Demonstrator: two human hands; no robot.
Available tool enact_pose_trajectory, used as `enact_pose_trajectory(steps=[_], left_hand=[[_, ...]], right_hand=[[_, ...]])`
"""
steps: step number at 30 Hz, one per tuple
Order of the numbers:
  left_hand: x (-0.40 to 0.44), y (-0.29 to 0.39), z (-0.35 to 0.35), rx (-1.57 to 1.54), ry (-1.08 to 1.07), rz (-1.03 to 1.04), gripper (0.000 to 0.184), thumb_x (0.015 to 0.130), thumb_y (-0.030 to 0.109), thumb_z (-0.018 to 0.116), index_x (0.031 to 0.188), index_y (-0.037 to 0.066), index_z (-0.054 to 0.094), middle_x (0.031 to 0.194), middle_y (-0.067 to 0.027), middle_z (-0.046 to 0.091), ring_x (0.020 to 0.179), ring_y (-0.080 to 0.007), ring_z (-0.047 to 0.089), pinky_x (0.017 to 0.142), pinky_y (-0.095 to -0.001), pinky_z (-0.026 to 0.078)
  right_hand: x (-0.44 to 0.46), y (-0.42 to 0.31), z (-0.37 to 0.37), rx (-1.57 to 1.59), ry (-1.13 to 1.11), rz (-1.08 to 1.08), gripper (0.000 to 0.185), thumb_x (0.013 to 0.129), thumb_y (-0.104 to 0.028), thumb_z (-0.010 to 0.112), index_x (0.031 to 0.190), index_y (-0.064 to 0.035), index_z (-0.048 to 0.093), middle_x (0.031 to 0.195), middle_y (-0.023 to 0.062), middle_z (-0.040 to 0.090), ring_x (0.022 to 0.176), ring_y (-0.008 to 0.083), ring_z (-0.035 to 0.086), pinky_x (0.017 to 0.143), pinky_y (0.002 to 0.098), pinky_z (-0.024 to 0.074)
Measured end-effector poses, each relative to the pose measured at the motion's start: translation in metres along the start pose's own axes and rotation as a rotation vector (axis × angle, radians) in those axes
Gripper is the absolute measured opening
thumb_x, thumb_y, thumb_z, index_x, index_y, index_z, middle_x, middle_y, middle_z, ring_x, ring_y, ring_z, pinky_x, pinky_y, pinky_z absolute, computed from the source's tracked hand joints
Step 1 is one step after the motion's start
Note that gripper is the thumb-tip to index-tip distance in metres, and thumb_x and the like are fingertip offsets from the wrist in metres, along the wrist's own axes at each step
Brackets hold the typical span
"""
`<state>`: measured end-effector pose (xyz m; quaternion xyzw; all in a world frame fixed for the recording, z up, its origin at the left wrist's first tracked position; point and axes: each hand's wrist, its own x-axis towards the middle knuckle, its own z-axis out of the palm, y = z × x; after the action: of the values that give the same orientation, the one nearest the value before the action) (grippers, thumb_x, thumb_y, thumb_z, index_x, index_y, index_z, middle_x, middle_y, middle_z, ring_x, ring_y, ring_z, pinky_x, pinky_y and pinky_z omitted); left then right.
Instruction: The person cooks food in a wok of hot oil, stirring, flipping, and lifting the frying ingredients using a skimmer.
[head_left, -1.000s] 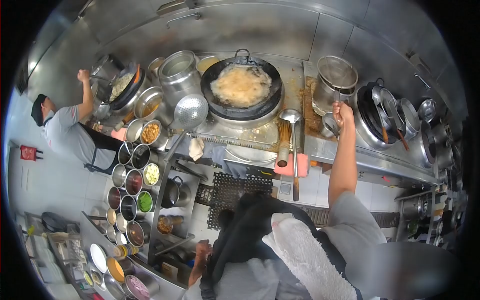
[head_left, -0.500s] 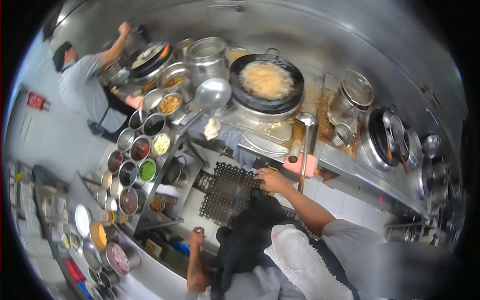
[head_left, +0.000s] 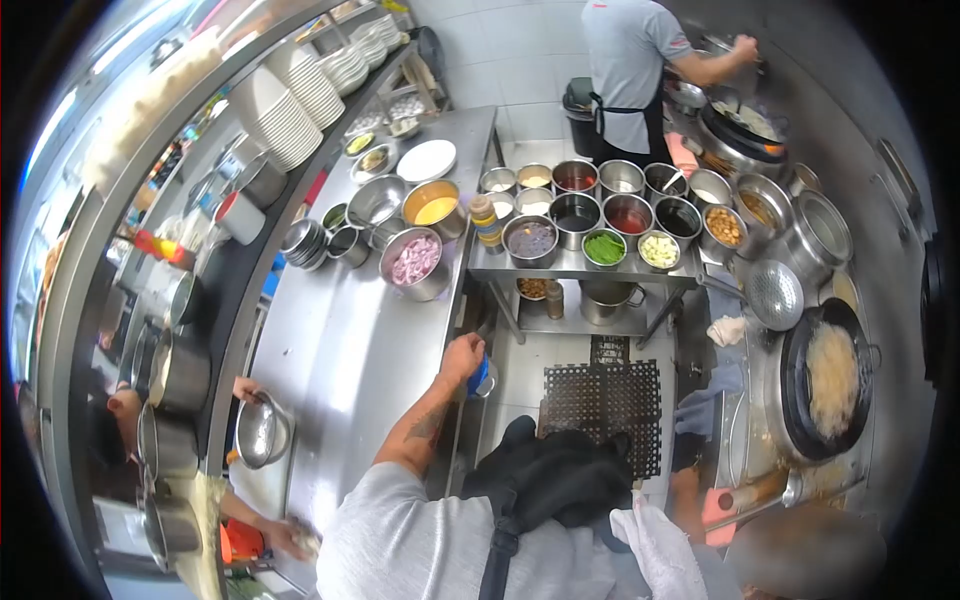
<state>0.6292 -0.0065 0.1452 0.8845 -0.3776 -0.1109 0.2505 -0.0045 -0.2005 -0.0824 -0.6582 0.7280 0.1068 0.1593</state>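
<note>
My left hand (head_left: pixel 463 356) has curled fingers beside the prep counter's edge, next to a blue object (head_left: pixel 478 376) with a metal rim; whether it grips this is hidden. My right hand (head_left: pixel 686 482) hangs low near the stove front, left of a pink cloth (head_left: pixel 717 515), its fingers unclear. Ahead of my left hand, a pot of chopped pink-purple food (head_left: pixel 413 264) stands on the steel counter (head_left: pixel 345 310). A yellow-filled pot (head_left: pixel 434 208) is behind it. At the right, food bubbles in a wok (head_left: pixel 833 380).
Sauce and ingredient pots cover a low steel stand (head_left: pixel 590 268). A co-worker (head_left: pixel 630 75) stands at another wok at the back. Across the counter, another person's hand (head_left: pixel 247 389) is at a metal bowl (head_left: pixel 264 432). A perforated black mat (head_left: pixel 600 405) lies on the floor.
The view has swung left, from the stove to the prep counter. My right hand has come down from the strainer pot. My left hand has risen beside the counter edge.
</note>
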Motion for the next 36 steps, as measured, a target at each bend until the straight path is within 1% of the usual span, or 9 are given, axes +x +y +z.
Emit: enact_pose_trajectory(steps=[5, 14, 17, 19, 23, 25, 27, 30, 36], left_hand=[[-0.031, 0.005, -0.019, -0.001, 0.037, -0.166, 0.027, 0.091, 0.027, 0.057, 0.100, 0.003, 0.067, 0.094, -0.0181, 0.069, 0.090, -0.0351, 0.067, 0.081, -0.0416, 0.053], [-0.057, 0.003, -0.026, -0.149, 0.223, -0.232, 0.022, 0.088, 0.021, 0.058, 0.095, 0.004, 0.068, 0.089, -0.0199, 0.068, 0.088, -0.0376, 0.064, 0.082, -0.0438, 0.051], [-0.054, -0.012, -0.026, 0.012, 0.466, -0.060, 0.020, 0.083, 0.019, 0.060, 0.094, 0.006, 0.070, 0.097, -0.0198, 0.062, 0.095, -0.0373, 0.058, 0.088, -0.0425, 0.048], [-0.045, -0.031, -0.028, 0.099, 0.496, -0.017, 0.022, 0.082, 0.022, 0.064, 0.095, 0.005, 0.069, 0.111, -0.0181, 0.059, 0.108, -0.0348, 0.054, 0.093, -0.0442, 0.045], [-0.039, -0.049, -0.041, 0.201, 0.455, 0.064, 0.035, 0.080, 0.027, 0.067, 0.106, 0.005, 0.063, 0.120, -0.0197, 0.054, 0.119, -0.0355, 0.047, 0.101, -0.0458, 0.038], [-0.037, -0.054, -0.044, 0.202, 0.439, 0.093, 0.041, 0.079, 0.030, 0.068, 0.111, 0.005, 0.061, 0.122, -0.0204, 0.052, 0.121, -0.0360, 0.045, 0.103, -0.0464, 0.036], [-0.041, -0.057, -0.042, 0.233, 0.425, 0.101, 0.049, 0.078, 0.032, 0.069, 0.116, 0.004, 0.056, 0.125, -0.0222, 0.049, 0.122, -0.0381, 0.043, 0.106, -0.0471, 0.034], [-0.040, -0.070, -0.038, 0.193, 0.448, 0.116, 0.052, 0.076, 0.032, 0.070, 0.118, 0.004, 0.057, 0.128, -0.0239, 0.049, 0.125, -0.0386, 0.042, 0.108, -0.0472, 0.032], [-0.051, -0.070, -0.051, 0.203, 0.439, 0.092, 0.053, 0.076, 0.033, 0.070, 0.118, 0.005, 0.055, 0.128, -0.0219, 0.048, 0.125, -0.0370, 0.042, 0.107, -0.0467, 0.033]], right_hand=[[0.012, -0.025, -0.002, -0.059, -0.107, -0.058, 0.062, 0.081, -0.026, 0.061, 0.133, 0.0032, 0.045, 0.126, 0.0192, 0.057, 0.113, 0.0369, 0.058, 0.095, 0.0450, 0.0479], [0.043, -0.089, -0.040, -0.236, -0.535, -0.521, 0.056, 0.083, -0.032, 0.067, 0.126, 0.0021, 0.055, 0.106, 0.0194, 0.067, 0.098, 0.0328, 0.066, 0.084, 0.0423, 0.0518], [-0.036, -0.207, -0.137, 0.233, -0.649, -0.626, 0.037, 0.085, -0.024, 0.071, 0.113, 0.0000, 0.066, 0.086, 0.0118, 0.070, 0.081, 0.0198, 0.067, 0.071, 0.0315, 0.0514], [-0.074, -0.279, -0.180, 0.652, -1.011, -0.786, 0.025, 0.088, -0.012, 0.068, 0.110, -0.0008, 0.067, 0.086, 0.0055, 0.069, 0.078, 0.0108, 0.063, 0.065, 0.0240, 0.0476], [-0.258, -0.365, -0.405, 0.621, -1.325, -1.892, 0.020, 0.091, -0.013, 0.061, 0.104, 0.0024, 0.065, 0.091, 0.0126, 0.068, 0.077, 0.0215, 0.065, 0.064, 0.0328, 0.0484], [-0.316, -0.380, -0.432, 0.836, -2.146, -2.450, 0.017, 0.091, -0.012, 0.059, 0.096, 0.0033, 0.064, 0.089, 0.0157, 0.066, 0.080, 0.0281, 0.065, 0.068, 0.0354, 0.0493], [-0.358, -0.378, -0.467, 0.390, -2.266, -2.595, 0.017, 0.092, -0.013, 0.057, 0.089, 0.0030, 0.061, 0.091, 0.0156, 0.064, 0.075, 0.0307, 0.062, 0.064, 0.0371, 0.0481], [-0.405, -0.388, -0.493, 0.356, -2.012, -2.457, 0.029, 0.094, -0.024, 0.057, 0.075, -0.0027, 0.061, 0.085, 0.0165, 0.060, 0.060, 0.0296, 0.056, 0.052, 0.0384, 0.0452], [-0.454, -0.403, -0.483, 0.549, -1.921, -2.320, 0.028, 0.093, -0.020, 0.058, 0.069, -0.0045, 0.059, 0.073, 0.0118, 0.053, 0.051, 0.0281, 0.050, 0.046, 0.0362, 0.0385]])
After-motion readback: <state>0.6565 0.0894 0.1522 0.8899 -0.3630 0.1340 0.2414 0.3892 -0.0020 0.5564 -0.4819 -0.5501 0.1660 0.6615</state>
